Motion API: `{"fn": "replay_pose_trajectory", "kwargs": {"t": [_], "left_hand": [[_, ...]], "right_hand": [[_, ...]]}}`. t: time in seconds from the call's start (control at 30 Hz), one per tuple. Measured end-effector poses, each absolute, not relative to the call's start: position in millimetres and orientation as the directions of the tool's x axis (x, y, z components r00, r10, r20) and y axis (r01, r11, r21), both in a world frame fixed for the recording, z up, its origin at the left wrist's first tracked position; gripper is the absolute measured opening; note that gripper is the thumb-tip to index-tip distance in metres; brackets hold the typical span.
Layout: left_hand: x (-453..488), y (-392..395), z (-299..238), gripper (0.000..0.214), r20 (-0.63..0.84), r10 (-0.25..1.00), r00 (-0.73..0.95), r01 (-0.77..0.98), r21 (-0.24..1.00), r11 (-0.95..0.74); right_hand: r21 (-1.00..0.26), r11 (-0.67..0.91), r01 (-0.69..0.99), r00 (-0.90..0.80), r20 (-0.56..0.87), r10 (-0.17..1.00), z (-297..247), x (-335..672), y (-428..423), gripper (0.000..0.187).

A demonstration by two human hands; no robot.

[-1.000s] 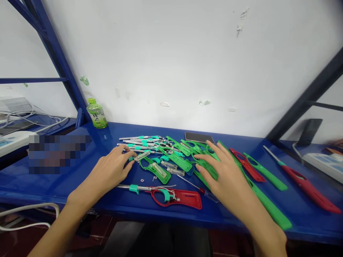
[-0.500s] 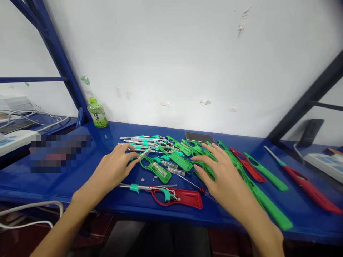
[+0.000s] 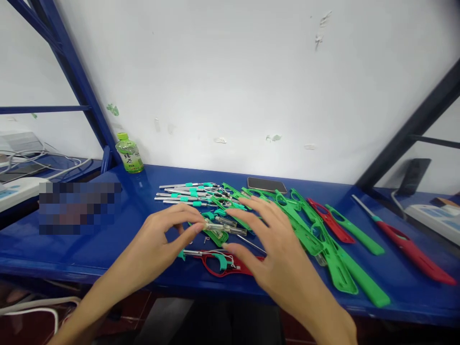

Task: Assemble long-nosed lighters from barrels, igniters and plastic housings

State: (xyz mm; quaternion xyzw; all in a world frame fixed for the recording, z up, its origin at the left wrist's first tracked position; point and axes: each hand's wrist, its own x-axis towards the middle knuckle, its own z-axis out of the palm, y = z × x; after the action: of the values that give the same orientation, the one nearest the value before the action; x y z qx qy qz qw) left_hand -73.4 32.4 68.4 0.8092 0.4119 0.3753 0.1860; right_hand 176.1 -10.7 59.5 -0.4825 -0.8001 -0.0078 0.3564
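Between the thumb and forefinger of my left hand [image 3: 168, 239] is a small clear plastic lighter fuel tank [image 3: 214, 227]. My right hand [image 3: 266, 239] hovers to its right with fingers apart and nothing in them. Under the hands lie loose clear fuel tanks [image 3: 225, 221], partly hidden, and green lighter handle halves [image 3: 305, 235]. A red handle half [image 3: 244, 264] with a metal tube, teal trigger and wires lies near the front edge, partly covered by my right hand. A screwdriver [image 3: 253, 245] reaches under my right hand, its handle hidden.
Several metal lighter tubes [image 3: 187, 191] with teal parts are piled behind my left hand. A phone [image 3: 266, 185] lies near the wall. A green bottle [image 3: 130, 154] stands at back left. To the right are a red handle half [image 3: 330, 220] and a whole red lighter [image 3: 409, 247].
My left hand has moved right and nearer with the fuel tank, away from the metal tubes. My right hand has shifted left towards it, fingers still apart.
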Motion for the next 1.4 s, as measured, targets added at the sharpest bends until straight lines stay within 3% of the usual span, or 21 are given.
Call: {"fn": "replay_pose_trajectory", "kwargs": {"t": [0.07, 0.17, 0.43, 0.7, 0.9, 1.0, 1.13, 1.4], "left_hand": [[-65.0, 25.2, 72.3, 0.024, 0.437, 0.814, 0.382, 0.452, 0.680, -0.577], [-58.4, 18.9, 75.2, 0.025, 0.384, 0.839, 0.387, 0.399, 0.750, -0.527], [-59.2, 17.4, 71.5, 0.018, 0.453, 0.793, 0.409, 0.378, 0.707, -0.598], [-60.0, 16.6, 72.3, 0.017, 0.473, 0.766, 0.436, 0.339, 0.702, -0.626], [-94.8, 42.0, 62.6, 0.017, 0.346, 0.813, 0.468, 0.593, 0.559, -0.579], [-114.7, 59.3, 49.5, 0.018, 0.192, 0.829, 0.525, 0.689, 0.476, -0.546], [-118.2, 70.1, 39.2, 0.018, 0.068, 0.848, 0.526, 0.723, 0.489, -0.488], [-101.4, 70.0, 39.2, 0.019, 0.027, 0.843, 0.538, 0.719, 0.508, -0.475]], "right_hand": [[-0.355, 0.565, 0.745, -0.299, 0.580, 0.758, 59.1, 164.7, -11.8, 0.034], [-0.422, 0.581, 0.696, -0.283, 0.583, 0.762, 57.4, 155.2, -11.6, 0.006], [-0.527, 0.571, 0.629, -0.314, 0.500, 0.807, 59.1, 159.0, -15.0, 0.007], [-0.528, 0.574, 0.626, -0.345, 0.472, 0.811, 60.9, 159.0, -17.7, 0.012], [-0.511, 0.562, 0.650, -0.275, 0.531, 0.801, 62.7, 165.2, -17.6, 0.006], [-0.504, 0.561, 0.656, -0.255, 0.552, 0.794, 62.4, 168.2, -16.3, 0.007], [-0.484, 0.569, 0.665, -0.266, 0.559, 0.785, 60.9, 169.3, -15.7, 0.006], [-0.448, 0.566, 0.692, -0.277, 0.560, 0.781, 60.0, 170.5, -12.7, 0.004]]}}
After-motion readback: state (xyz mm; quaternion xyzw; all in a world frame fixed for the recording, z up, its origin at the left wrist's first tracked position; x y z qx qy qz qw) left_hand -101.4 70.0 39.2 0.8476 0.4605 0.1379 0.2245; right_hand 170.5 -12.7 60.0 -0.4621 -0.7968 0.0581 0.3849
